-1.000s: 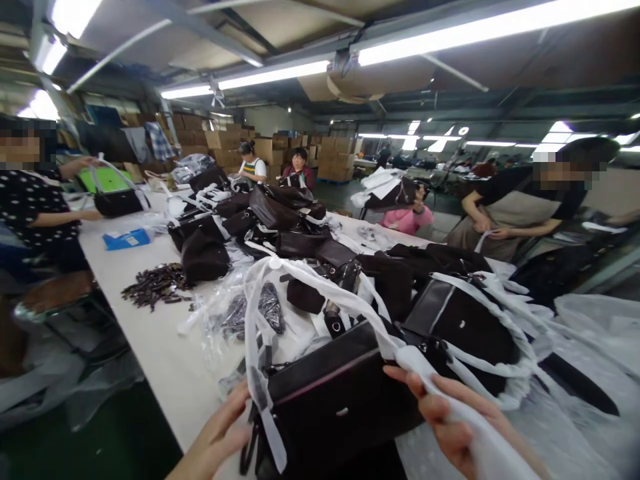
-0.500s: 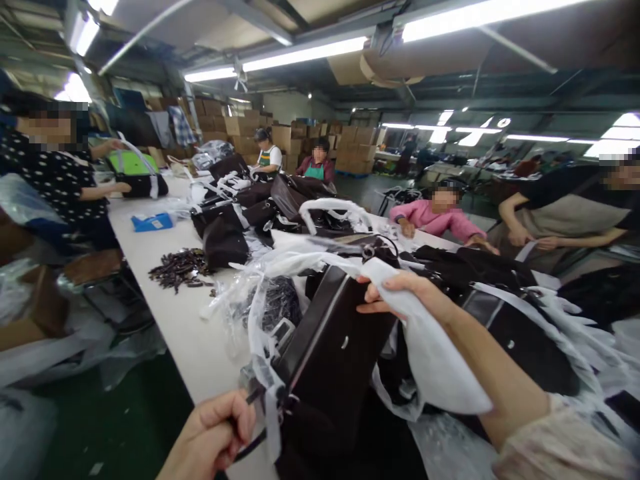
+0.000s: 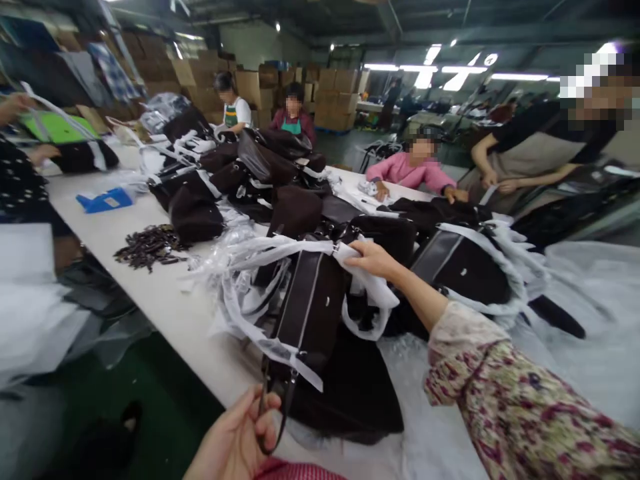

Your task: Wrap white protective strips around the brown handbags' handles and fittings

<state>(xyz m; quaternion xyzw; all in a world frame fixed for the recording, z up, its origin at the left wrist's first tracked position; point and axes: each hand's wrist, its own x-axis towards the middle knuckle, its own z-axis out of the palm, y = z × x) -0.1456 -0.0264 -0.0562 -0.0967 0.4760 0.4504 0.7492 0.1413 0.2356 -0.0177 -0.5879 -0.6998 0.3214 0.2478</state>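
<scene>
A dark brown bag (image 3: 310, 300) lies tilted on the table before me, its handle wrapped in white paper (image 3: 245, 327). My left hand (image 3: 245, 427), at the bottom, has its fingers closed round a thin dark strap (image 3: 283, 407) at the bag's near end. At the bag's far end my right hand (image 3: 373, 259) pinches the white wrapping near a metal ring. A loose length of the wrapping hangs below that hand. Another dark bag (image 3: 465, 267) with wrapped handles lies to the right.
Dark bags (image 3: 260, 160) are heaped further back on the white table (image 3: 165, 293). A pile of small dark pieces (image 3: 150, 247) and a blue box (image 3: 105, 200) are at the left. Several people work around the table; one wears pink (image 3: 420, 167).
The view has shifted down and right. The white wrapping at my right hand hangs less far toward me, and the bag's wrapped handle now arches out to the left. Both hands keep their hold.
</scene>
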